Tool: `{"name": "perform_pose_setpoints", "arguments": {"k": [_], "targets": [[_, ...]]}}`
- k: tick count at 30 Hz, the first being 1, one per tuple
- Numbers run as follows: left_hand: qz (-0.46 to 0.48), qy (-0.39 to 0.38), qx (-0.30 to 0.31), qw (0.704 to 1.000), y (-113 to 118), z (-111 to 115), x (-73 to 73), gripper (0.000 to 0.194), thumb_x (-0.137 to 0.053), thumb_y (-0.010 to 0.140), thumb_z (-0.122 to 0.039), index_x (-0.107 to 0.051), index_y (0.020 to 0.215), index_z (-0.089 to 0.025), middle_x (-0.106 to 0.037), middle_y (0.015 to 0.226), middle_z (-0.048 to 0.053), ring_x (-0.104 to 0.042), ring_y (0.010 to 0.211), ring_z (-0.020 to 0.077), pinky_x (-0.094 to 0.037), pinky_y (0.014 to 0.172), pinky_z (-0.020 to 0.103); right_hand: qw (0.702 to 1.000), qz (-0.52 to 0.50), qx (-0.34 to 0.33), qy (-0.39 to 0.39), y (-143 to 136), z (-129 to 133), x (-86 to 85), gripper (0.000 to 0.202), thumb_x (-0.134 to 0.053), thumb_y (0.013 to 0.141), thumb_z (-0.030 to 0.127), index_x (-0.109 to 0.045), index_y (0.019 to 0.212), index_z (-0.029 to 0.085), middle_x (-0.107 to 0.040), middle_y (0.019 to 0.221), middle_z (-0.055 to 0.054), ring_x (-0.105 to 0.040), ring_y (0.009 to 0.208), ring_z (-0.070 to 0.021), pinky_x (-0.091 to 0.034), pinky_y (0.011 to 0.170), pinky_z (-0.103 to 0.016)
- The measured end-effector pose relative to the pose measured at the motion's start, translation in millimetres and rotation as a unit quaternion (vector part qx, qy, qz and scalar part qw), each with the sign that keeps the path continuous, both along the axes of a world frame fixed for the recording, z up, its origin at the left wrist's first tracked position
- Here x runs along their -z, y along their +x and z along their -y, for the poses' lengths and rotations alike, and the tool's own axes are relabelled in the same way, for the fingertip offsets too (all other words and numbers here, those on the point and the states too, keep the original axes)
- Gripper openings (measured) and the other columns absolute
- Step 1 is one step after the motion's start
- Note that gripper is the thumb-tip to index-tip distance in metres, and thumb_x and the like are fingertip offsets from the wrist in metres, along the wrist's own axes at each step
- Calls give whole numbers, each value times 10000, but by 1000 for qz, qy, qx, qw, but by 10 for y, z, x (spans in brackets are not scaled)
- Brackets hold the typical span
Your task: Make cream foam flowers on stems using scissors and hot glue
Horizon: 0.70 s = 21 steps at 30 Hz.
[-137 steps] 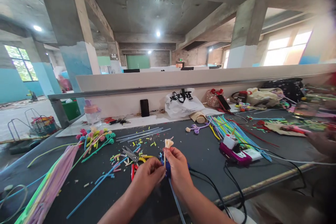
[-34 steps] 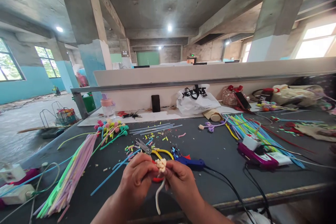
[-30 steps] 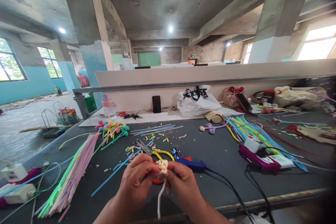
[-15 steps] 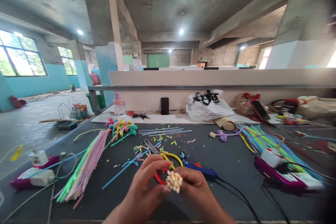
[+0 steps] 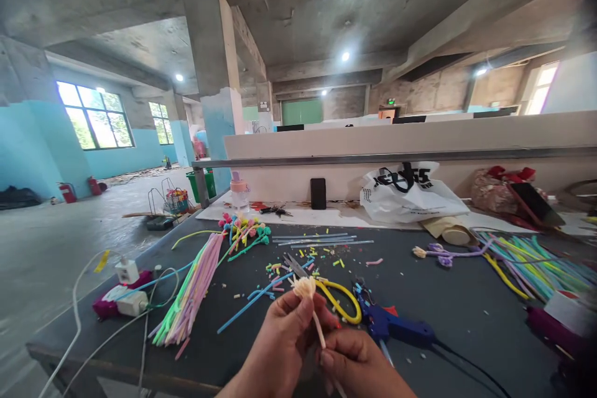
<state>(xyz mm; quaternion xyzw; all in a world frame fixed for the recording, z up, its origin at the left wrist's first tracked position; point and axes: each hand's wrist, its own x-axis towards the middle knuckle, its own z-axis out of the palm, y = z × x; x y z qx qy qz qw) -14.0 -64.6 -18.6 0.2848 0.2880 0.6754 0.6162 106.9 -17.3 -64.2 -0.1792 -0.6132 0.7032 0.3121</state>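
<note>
A cream pipe-cleaner flower (image 5: 305,288) with a bunched head is upright in front of me, its thin stem slanting down to the right. My left hand (image 5: 290,329) is closed just under the flower head. Lower down, my right hand (image 5: 349,360) pinches the stem. Right behind the hands lie scissors with yellow handles (image 5: 351,317), their blades pointing away to the left. A blue glue gun (image 5: 396,326) rests to the right of the scissors, its cable running toward the near right. A small red item shows by my fingers, too hidden to name.
Pastel pipe cleaners (image 5: 198,286) lie bundled at left, with finished coloured flowers (image 5: 245,230) behind. Clear sticks (image 5: 321,240) and cut scraps are scattered mid-table. At right are a purple flower (image 5: 443,254) and more pipe cleaners (image 5: 536,261). A phone (image 5: 318,193) and a white bag (image 5: 410,193) stand behind.
The cream flower has turned from facing me to standing upright, its stem now showing. My right hand has moved down onto the stem. The whole view has swung left.
</note>
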Motion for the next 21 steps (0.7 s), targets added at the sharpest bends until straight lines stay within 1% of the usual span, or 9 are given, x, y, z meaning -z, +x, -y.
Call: {"name": "perform_pose_setpoints", "arguments": {"k": [4, 6, 7, 8, 10, 12, 15, 17, 21], "targets": [[-5, -37, -22, 999, -179, -36, -40, 265, -719, 675, -342, -641, 807, -126, -572, 579, -9, -542, 484, 80, -469, 554, 232, 996, 94, -8, 12, -53, 7, 21, 466, -620, 627, 590, -454, 490, 176, -379, 386, 73, -253, 349, -42, -174, 388, -194], [-85, -50, -59, 993, -376, -104, -42, 305, -681, 709, -381, -613, 867, -129, -554, 624, -18, -526, 500, 62, -496, 605, 241, 988, 150, 10, 33, -48, 9, 10, 388, -584, 669, 512, -479, 510, 174, -418, 391, 65, -246, 335, -43, -178, 383, -196], [-169, -61, -77, 981, -502, -158, -46, 316, -611, 766, -410, -594, 922, -135, -555, 663, -14, -531, 522, 61, -506, 637, 249, 983, 179, 17, 45, -42, 10, 4, 332, -568, 683, 454, -505, 527, 168, -436, 394, 62, -247, 331, -45, -182, 384, -197], [-281, -77, -87, 953, -643, -225, -55, 322, -513, 829, -431, -569, 969, -147, -556, 695, -13, -535, 537, 58, -513, 661, 252, 977, 205, 25, 55, -35, 12, 1, 267, -553, 687, 388, -537, 548, 161, -450, 398, 60, -260, 333, -49, -190, 388, -197], [-355, -104, -78, 926, -948, -392, -90, 302, -475, 858, -395, -554, 992, -137, -571, 742, 5, -542, 545, 72, -517, 645, 274, 965, 249, 37, 76, -26, 18, -2, 160, -525, 670, 269, -601, 600, 148, -471, 408, 56, -314, 353, -61, -210, 402, -194], [-427, -140, -57, 891, -1245, -581, -140, 281, -493, 857, -351, -558, 997, -116, -592, 790, 28, -556, 562, 96, -520, 625, 307, 955, 275, 38, 101, -23, 23, -4, 154, -506, 650, 203, -646, 637, 141, -498, 436, 48, -374, 395, -72, -236, 420, -189], [-542, -202, -33, 815, -1587, -848, -191, 286, -517, 856, -307, -542, 1088, -142, -593, 1038, 68, -597, 848, 169, -512, 725, 362, 948, 280, 37, 145, -19, 20, -18, 171, -504, 649, 184, -669, 635, 143, -526, 484, 38, -436, 466, -83, -268, 447, -179], [-604, -221, -33, 765, -1727, -1000, -179, 322, -522, 852, -310, -527, 1133, -152, -560, 1132, 76, -576, 950, 208, -496, 786, 403, 945, 281, 40, 162, -9, 11, -27, 168, -505, 650, 181, -666, 617, 147, -524, 494, 37, -455, 494, -87, -279, 458, -174], [-696, -207, -47, 685, -1851, -1266, -45, 328, -525, 847, -325, -539, 1121, -145, -561, 1132, 63, -571, 963, 231, -491, 797, 408, 943, 282, 45, 170, 26, -15, -13, 176, -492, 654, 172, -664, 628, 141, -501, 497, 39, -436, 484, -84, -279, 453, -172]]}}
